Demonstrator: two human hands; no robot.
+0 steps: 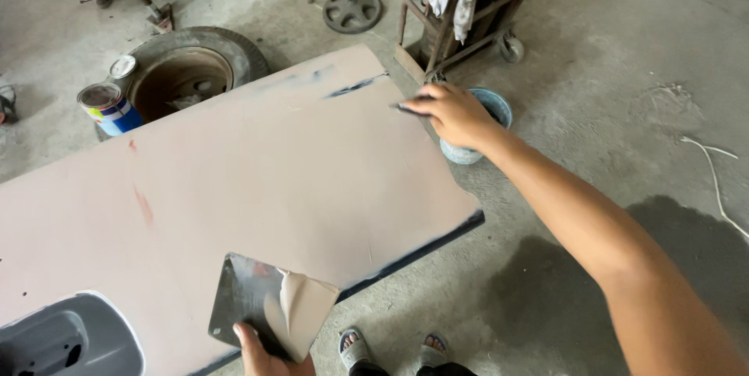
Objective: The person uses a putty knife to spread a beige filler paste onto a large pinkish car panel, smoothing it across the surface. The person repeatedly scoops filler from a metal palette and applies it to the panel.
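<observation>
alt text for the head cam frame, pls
The right hand presses a small spreader blade to a large pinkish filler-coated panel, while the left hand holds a metal mixing plate smeared with filler. A tyre and paint can sit behind.

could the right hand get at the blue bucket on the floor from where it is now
Probably yes. The right hand holds a small blade at the panel edge, right above the blue bucket, with nothing between them; it would likely only need to drop lower.
</observation>
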